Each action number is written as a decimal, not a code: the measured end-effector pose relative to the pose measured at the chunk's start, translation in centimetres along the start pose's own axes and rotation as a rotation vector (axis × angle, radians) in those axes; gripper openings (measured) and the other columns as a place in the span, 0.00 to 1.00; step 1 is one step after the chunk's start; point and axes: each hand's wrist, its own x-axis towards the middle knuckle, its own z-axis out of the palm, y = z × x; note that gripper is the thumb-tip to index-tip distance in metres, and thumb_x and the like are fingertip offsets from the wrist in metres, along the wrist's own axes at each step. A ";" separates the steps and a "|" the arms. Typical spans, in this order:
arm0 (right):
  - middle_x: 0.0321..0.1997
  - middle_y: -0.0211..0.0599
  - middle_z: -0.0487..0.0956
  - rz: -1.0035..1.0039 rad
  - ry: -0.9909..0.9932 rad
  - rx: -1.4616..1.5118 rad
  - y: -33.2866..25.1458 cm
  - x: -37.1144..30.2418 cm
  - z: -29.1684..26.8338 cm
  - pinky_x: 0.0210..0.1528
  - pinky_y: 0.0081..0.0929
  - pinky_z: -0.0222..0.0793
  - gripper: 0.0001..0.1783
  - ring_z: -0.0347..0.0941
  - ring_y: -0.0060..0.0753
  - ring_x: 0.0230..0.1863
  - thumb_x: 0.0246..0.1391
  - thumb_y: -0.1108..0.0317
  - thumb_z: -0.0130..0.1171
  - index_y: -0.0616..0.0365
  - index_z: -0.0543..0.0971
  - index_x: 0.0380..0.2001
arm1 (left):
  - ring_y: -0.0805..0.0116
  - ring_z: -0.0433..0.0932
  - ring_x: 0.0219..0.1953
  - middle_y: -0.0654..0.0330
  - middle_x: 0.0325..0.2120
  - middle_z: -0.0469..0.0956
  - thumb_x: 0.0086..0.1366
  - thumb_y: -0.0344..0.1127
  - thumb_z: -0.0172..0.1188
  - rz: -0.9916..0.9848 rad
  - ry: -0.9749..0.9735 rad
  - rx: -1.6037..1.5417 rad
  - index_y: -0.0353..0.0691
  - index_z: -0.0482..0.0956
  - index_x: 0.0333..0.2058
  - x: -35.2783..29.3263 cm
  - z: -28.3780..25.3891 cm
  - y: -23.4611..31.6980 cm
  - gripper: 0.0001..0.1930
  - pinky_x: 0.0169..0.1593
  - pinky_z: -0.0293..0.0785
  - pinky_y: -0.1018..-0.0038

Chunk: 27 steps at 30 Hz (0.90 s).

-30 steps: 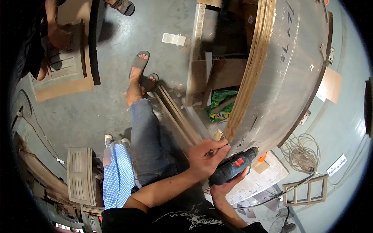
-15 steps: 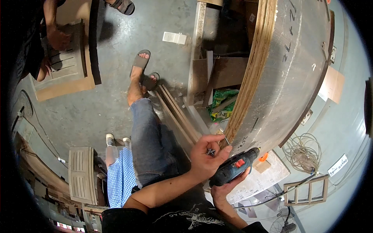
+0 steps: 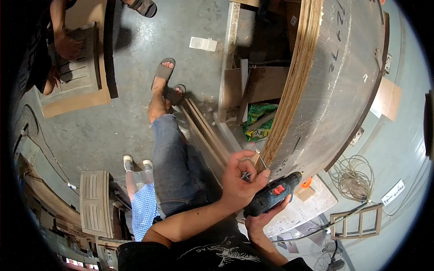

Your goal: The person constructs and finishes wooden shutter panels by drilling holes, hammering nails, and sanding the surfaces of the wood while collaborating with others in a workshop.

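My left hand (image 3: 242,184) is closed on several screws. One long thin screw (image 3: 261,160) stands out between the thumb and a fingertip, and a bunch of darker screws (image 3: 245,176) sits inside the curled fingers. Close beside it, my right hand (image 3: 264,220) grips a blue and black cordless drill (image 3: 272,194) with a red switch. Its chuck points away to the upper right. Both hands are by the near corner of a workbench with a grey top (image 3: 337,81) and a thick layered plywood edge (image 3: 291,86).
Long wooden strips (image 3: 205,131) lean beside my leg. Under the bench are boards and a green bag (image 3: 260,118). Coiled cable (image 3: 352,178) lies at right. A person's hand (image 3: 68,46) is over a panelled door (image 3: 77,58) at upper left. Another person in a blue checked garment (image 3: 143,210) stands near.
My left index finger has lifted slightly, and the long screw shows more fully. The drill is held in place. The person in the checked garment has shifted a little to the right.
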 end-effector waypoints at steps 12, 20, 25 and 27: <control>0.73 0.53 0.46 -0.057 -0.032 -0.077 -0.5 0.1 0.0 0.71 0.42 0.41 0.63 0.47 0.47 0.71 0.48 0.50 0.66 0.64 0.35 0.71 | 0.83 0.65 0.21 0.70 0.17 0.66 0.58 0.26 0.68 -0.085 -0.058 0.006 0.37 0.64 0.53 0.4 -0.4 0.7 0.27 0.28 0.60 0.84; 0.72 0.54 0.47 -0.123 -0.059 -0.127 -0.2 0.2 -0.3 0.71 0.42 0.44 0.62 0.48 0.48 0.71 0.50 0.46 0.64 0.65 0.35 0.71 | 0.83 0.65 0.22 0.70 0.17 0.67 0.59 0.31 0.67 -0.110 -0.151 0.171 0.31 0.69 0.55 1.2 -1.0 1.4 0.27 0.30 0.62 0.83; 0.71 0.53 0.48 -0.108 -0.080 -0.096 -0.8 0.0 -0.2 0.70 0.41 0.46 0.61 0.50 0.47 0.70 0.51 0.50 0.66 0.63 0.35 0.71 | 0.82 0.68 0.24 0.70 0.19 0.71 0.58 0.32 0.68 -0.197 -0.129 0.158 0.32 0.73 0.52 0.9 -1.1 1.8 0.24 0.31 0.67 0.80; 0.71 0.53 0.49 -0.098 -0.079 -0.076 -0.7 0.0 -0.3 0.70 0.41 0.46 0.61 0.51 0.47 0.69 0.50 0.52 0.67 0.63 0.35 0.71 | 0.81 0.71 0.25 0.70 0.21 0.75 0.57 0.31 0.67 -0.189 -0.133 0.199 0.33 0.75 0.52 0.9 -1.1 1.6 0.23 0.32 0.70 0.79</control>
